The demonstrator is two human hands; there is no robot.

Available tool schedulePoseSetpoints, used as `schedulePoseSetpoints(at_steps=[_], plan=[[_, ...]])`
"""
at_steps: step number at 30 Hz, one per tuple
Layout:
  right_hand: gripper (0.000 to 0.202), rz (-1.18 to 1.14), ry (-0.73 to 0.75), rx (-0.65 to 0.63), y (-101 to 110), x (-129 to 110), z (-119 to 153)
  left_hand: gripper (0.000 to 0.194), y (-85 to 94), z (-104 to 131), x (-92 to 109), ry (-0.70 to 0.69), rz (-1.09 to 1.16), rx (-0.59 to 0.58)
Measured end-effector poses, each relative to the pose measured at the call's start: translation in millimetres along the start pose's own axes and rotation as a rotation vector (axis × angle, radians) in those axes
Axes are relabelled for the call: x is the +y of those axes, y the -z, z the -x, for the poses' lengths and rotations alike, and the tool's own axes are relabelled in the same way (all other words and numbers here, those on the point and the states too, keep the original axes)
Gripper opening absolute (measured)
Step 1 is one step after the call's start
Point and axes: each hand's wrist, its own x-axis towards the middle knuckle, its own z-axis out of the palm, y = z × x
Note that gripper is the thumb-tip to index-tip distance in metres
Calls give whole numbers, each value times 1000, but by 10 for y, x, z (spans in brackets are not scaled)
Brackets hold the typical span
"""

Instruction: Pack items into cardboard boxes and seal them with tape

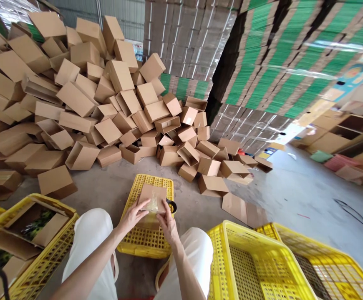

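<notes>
A small brown cardboard box (152,193) with clear tape over its near side rests on an upturned yellow crate (147,250) between the knees. My left hand (134,214) touches the box's near left edge, its fingers closed towards the tape. My right hand (168,221) holds the near right corner, fingers along that side. A black ring-shaped object (172,206), perhaps part of a tape dispenser, shows just beyond my right hand; the rest of it is hidden.
A large heap of brown boxes (78,98) lies ahead and left. Yellow crates stand at the right (250,266) and left (65,208), the left one holding opened cartons with green contents. Stacked flat cardboard (263,54) rises behind. A cable (356,216) lies far right.
</notes>
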Motion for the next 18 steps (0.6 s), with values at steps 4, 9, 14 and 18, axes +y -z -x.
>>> schedulePoseSetpoints(at_steps=[4,9,14,18], plan=[[55,-41,-24,-56,155,-179,-102,50,78,20,113,19,-40,40],[43,105,-10,-58,311,-375,-295,48,258,-6,228,84,-100,-1],[37,258,-45,-122,114,-202,-273,38,170,-60,124,267,-270,-72],[46,289,-55,-202,-217,103,-137,39,-119,-18,-85,337,-424,-70]])
